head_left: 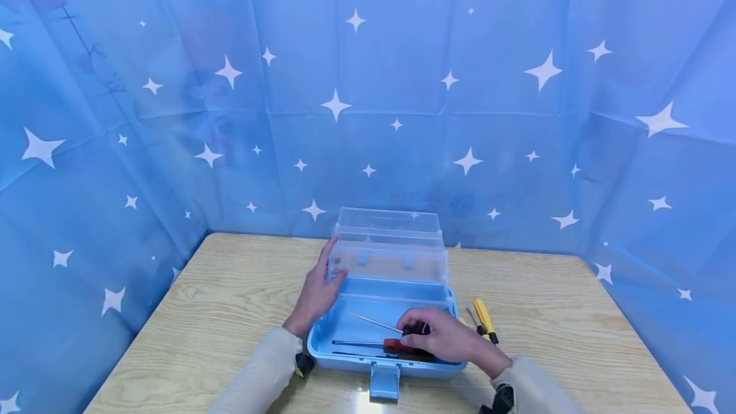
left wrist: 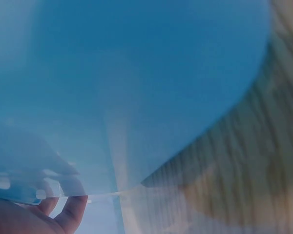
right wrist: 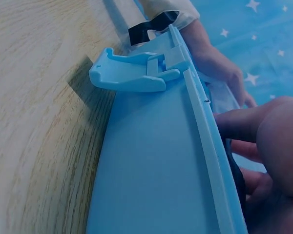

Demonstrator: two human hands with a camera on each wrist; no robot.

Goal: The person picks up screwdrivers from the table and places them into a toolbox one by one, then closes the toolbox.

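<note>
A light blue toolbox (head_left: 345, 363) stands on the table with its clear lid (head_left: 391, 264) raised at the back. My left hand (head_left: 317, 289) holds the lid's left edge, the thumb on the front side; the left wrist view catches its fingers (left wrist: 73, 214) through blurred plastic. Inside the box, my right hand (head_left: 443, 334) grips a screwdriver (head_left: 374, 321) by its dark handle, the shaft pointing left. Below that hand lies a red-handled screwdriver (head_left: 393, 344), with a thin dark tool (head_left: 351, 354) nearer the front wall. In the right wrist view the front wall hides the held screwdriver.
Right of the box, a yellow-handled screwdriver (head_left: 484, 317) and a thin dark-handled tool (head_left: 475, 321) lie on the wooden table (head_left: 575, 337). The box's latch (head_left: 384, 381) hangs down in front. A blue star-patterned curtain (head_left: 402, 50) surrounds the table.
</note>
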